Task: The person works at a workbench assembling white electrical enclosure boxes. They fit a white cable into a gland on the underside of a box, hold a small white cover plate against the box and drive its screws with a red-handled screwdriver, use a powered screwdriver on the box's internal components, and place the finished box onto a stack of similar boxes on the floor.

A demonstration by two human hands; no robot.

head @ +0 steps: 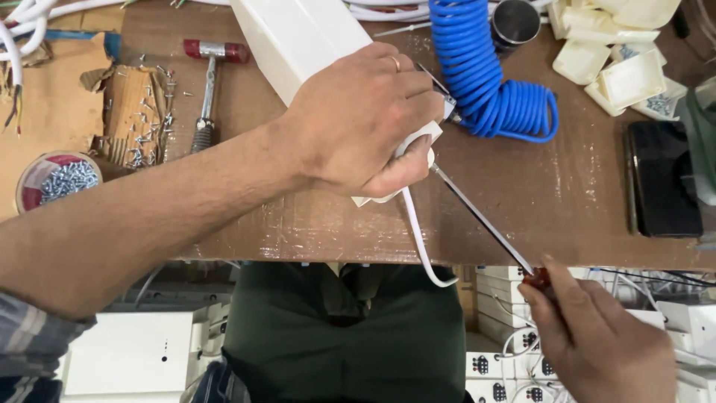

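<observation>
My left hand (365,123) grips the near end of a long white plastic box (294,37) that lies on the brown workbench (522,209). A white cable (421,246) hangs from that end over the bench edge. My right hand (600,339) holds a screwdriver with a red handle (538,279). Its long metal shaft (481,218) slants up and left, and its tip meets the box end just under my left thumb.
A blue coiled hose (485,75) lies right of the box. A small hammer (207,82), loose screws on cardboard (138,112) and a tub of screws (56,179) sit at left. Cream plastic covers (619,52), a dark phone (664,179), white boxes (127,354) below.
</observation>
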